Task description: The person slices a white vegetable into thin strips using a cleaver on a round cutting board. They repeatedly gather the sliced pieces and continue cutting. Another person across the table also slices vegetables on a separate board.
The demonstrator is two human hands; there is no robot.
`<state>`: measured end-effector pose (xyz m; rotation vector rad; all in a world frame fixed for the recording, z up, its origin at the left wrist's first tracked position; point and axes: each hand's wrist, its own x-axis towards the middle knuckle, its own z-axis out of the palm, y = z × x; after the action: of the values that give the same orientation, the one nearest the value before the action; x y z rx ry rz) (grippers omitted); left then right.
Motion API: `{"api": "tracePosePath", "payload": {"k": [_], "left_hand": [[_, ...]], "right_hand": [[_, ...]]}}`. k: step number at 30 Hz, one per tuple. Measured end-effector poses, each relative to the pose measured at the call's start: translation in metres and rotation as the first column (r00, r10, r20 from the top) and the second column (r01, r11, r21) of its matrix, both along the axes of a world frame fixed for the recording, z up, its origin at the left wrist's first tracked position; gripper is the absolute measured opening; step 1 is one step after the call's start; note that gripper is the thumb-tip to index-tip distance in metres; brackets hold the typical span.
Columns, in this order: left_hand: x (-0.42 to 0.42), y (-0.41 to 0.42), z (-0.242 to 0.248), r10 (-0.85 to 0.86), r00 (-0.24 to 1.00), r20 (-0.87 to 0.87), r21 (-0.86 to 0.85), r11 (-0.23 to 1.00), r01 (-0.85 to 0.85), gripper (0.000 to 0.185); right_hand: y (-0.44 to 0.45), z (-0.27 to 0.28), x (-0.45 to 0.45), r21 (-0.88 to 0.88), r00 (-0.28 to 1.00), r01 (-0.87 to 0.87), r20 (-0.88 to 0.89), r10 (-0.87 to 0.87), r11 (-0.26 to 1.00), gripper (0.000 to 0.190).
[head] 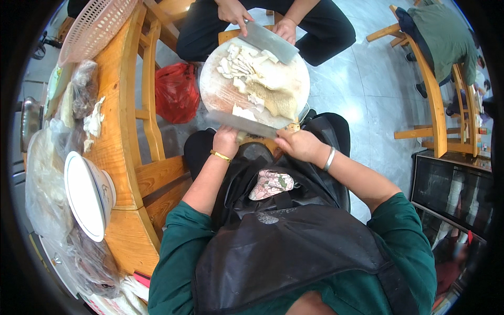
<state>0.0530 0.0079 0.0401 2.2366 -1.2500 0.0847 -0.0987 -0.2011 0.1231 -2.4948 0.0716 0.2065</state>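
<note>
My right hand [297,145] grips the handle of a cleaver [246,124], whose blade lies across the near edge of a round chopping board [214,88] and looks blurred. My left hand [226,142] is curled at the near side of that blade. Its fingers are partly covered, so whether they pinch anything is unclear. A white piece of food [244,113] lies just beyond the blade. Farther in are a large pale slab with a rough, tripe-like surface [275,96] and a pile of cut strips [238,63].
Opposite, a person's hands [232,13] work a second cleaver [271,41] on the same board. At left, a wooden table [114,165] carries a white bowl [88,195], plastic bags [47,177] and a pink basket [94,31]. A red bag [177,92] rests on the floor.
</note>
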Motion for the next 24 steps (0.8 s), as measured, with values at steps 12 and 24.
{"api": "tracePosePath", "payload": {"k": [12, 24], "left_hand": [[0.001, -0.002, 0.0, -0.031, 0.997, -0.064, -0.061, 0.998, 0.027, 0.024], [-0.002, -0.003, 0.012, -0.023, 0.999, -0.036, -0.147, 0.989, 0.017, 0.029]], "right_hand": [[0.01, 0.002, 0.009, -0.109, 0.988, -0.009, -0.157, -0.008, 0.994, 0.039], [-0.023, 0.018, 0.029, 0.218, 0.855, 0.294, -0.494, -0.155, 0.931, 0.045]]}}
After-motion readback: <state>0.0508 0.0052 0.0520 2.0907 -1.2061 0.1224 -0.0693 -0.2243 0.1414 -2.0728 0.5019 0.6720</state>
